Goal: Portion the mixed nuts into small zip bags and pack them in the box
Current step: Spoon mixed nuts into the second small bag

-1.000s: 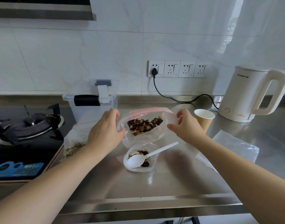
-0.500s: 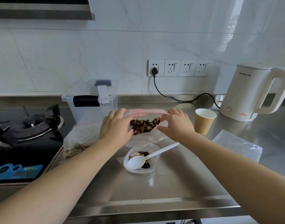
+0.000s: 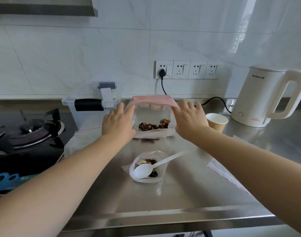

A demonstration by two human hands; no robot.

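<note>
The mixed nuts (image 3: pixel 154 125) sit mostly in a large clear zip bag (image 3: pixel 153 115) with a pink seal strip, held upright on the steel counter (image 3: pixel 163 199) between the two hands. The left hand (image 3: pixel 118 123) cups the bag's left side, fingers curled around the plastic, while the right hand (image 3: pixel 190 118) presses against its right side with fingertips up by the pink strip; whether that seal is closed or merely folded over I cannot tell. Nearer the person than both hands, a small zip bag (image 3: pixel 147 166) lies open with only a few nuts in it and a white plastic spoon (image 3: pixel 146 170) resting in its mouth, so this portion looks started rather than finished. Just beyond the left hand stands the clear storage box (image 3: pixel 93 103), its lid seemingly on and latched, and nothing packed is visible inside. To the left of the left forearm lies more clear plastic (image 3: pixel 81 139), too hazy to tell apart. To the right of the right forearm lies an empty flat bag (image 3: pixel 226 173), and past the right hand a paper cup (image 3: pixel 217 121). By my reading the job is early: no portion is sealed in view, most nuts remain in the big bag, and filling, zipping, opening the box and packing are all left.
</note>
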